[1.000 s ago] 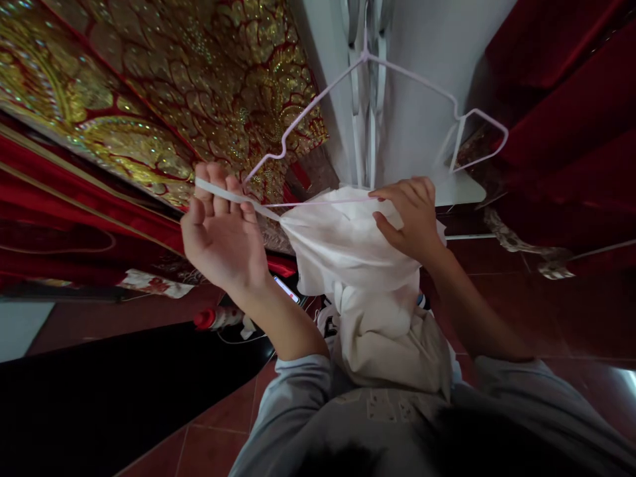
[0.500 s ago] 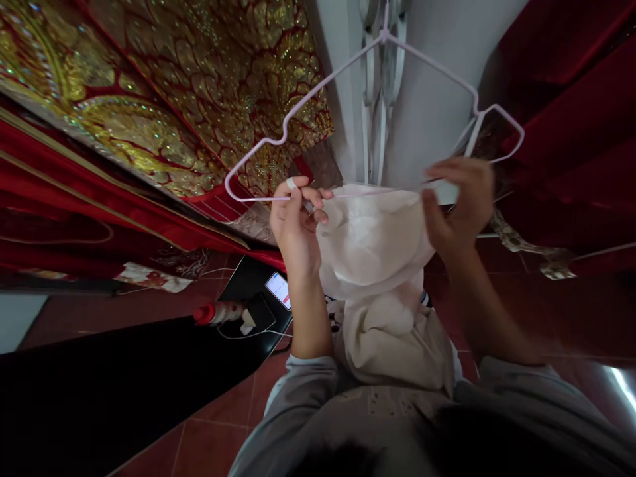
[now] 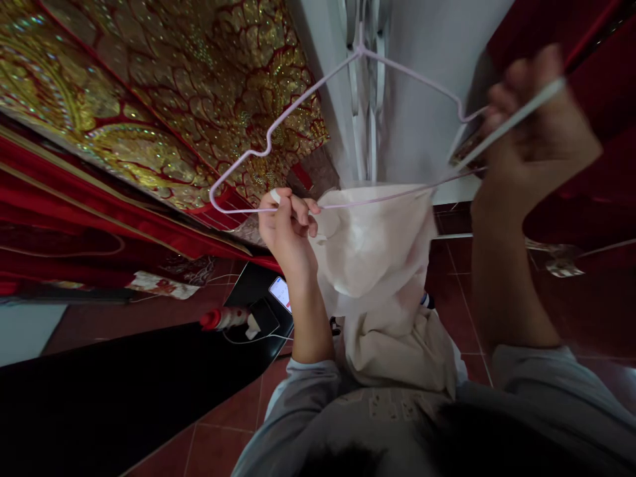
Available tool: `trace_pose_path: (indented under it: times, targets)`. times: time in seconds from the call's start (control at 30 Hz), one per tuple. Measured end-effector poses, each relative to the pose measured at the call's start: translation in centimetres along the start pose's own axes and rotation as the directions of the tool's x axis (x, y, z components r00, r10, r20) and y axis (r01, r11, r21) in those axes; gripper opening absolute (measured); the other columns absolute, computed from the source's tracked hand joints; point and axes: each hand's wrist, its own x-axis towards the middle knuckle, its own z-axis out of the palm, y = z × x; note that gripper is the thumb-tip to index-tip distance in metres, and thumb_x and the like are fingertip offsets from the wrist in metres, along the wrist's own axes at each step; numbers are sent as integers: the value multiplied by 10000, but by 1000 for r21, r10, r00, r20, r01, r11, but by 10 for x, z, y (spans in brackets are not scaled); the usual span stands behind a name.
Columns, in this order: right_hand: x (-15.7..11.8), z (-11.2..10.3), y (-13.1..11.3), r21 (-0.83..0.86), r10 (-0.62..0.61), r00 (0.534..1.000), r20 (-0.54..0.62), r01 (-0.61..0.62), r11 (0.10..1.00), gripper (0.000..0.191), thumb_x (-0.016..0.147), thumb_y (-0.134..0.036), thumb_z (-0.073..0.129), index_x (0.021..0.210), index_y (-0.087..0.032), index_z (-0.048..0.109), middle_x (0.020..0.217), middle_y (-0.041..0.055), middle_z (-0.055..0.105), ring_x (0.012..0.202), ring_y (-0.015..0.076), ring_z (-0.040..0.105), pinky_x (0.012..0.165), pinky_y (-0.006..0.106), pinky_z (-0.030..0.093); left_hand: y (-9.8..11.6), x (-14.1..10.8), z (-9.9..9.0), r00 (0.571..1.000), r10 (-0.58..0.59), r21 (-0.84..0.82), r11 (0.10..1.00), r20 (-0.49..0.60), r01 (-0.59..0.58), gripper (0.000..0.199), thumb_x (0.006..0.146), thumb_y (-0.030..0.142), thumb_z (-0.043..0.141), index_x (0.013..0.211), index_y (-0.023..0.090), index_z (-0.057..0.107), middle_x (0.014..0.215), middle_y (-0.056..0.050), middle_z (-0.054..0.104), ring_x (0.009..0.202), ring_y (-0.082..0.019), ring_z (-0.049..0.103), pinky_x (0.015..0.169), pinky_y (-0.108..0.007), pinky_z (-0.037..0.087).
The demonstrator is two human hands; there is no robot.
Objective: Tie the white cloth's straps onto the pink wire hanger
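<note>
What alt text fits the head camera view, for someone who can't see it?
A person's left hand curls around the bottom of a thin, pale pink clothes hanger, crossing loose off-white cloth. A flat white strap stretches across the blurred, raised right hand. Gold-sequinned red fabric hangs nearby.

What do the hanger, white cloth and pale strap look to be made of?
The hanger looks like thin wire with a smooth lilac coating, judging by its even colour and rounded bends; solid plastic is possible. The white cloth seems soft woven fabric, mostly matt, since it drapes in folds. The pale strap is probably ribbon or elastic, flat and drawn straight; blur hides any weave.
</note>
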Motion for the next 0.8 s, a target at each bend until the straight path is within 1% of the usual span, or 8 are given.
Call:
trace_pose_path:
  times: [0.03,0.13,0.3,0.4,0.47,0.5,0.63,0.8]
  targets:
    - [1,-3,15,84,-87,987,-138,100,991,443,1034,-334,650,1462,-449,637,1476,-32,660,1426,245,627,1254,493,441,0,1,-2,1000,2,8,1000,8,-3,140,947,318,735,913,248,620,600,27,422,632,-149,596,406,-222,295]
    - [-4,-12,46,95,-179,941,-286,214,972,433,993,-360,707,1424,-392,684,1455,2,661,1494,310,564,1243,552,419,1,3,-6,999,-15,28,999,28,15,156,935,328,744,917,251,610,602,26,430,647,-156,612,418,-233,313]
    - [-33,-15,18,-96,-284,865,-414,269,958,408,915,-448,780,1318,-384,754,1218,19,746,1216,286,726,1046,510,558,-1,1,-1,995,-100,106,989,-14,101,225,887,366,759,931,254,570,643,16,487,725,-170,656,437,-230,322]
    - [-42,-6,-9,-122,-247,961,121,261,958,401,897,-458,785,1283,-352,764,1159,55,780,1126,305,740,1061,550,549,-4,-4,1,993,-116,127,985,-22,118,261,870,398,761,985,257,573,725,-7,570,862,-192,717,459,-221,339]
    - [-44,0,-16,-120,-129,855,502,216,969,410,915,-498,748,1282,-315,750,1187,79,783,1113,316,734,1081,583,525,-6,-6,-2,995,-86,144,985,-42,91,284,890,432,721,1067,253,588,877,-47,682,974,-215,741,485,-211,372]
    - [-44,2,-16,-131,-83,804,588,197,972,420,928,-519,722,1288,-303,741,1197,85,779,1117,319,727,1080,589,516,-6,-6,-6,997,-57,145,987,-61,65,301,904,438,694,1116,247,597,988,-72,727,1021,-227,745,502,-207,396]
    - [-46,1,-9,-204,-47,816,576,200,958,404,946,-553,679,1253,-297,738,1158,75,770,1086,308,702,1040,548,496,-5,2,-26,960,173,187,973,-219,-133,255,939,282,586,1164,215,684,1240,-92,766,1127,-240,740,555,-208,467]
    - [-47,-8,-7,-185,-126,830,543,265,946,377,960,-551,668,1213,-278,731,1140,68,773,1064,284,702,1007,506,505,-3,25,-60,768,556,502,786,-318,-361,158,917,188,637,1014,210,760,1139,-50,803,1183,-306,743,692,-332,566]
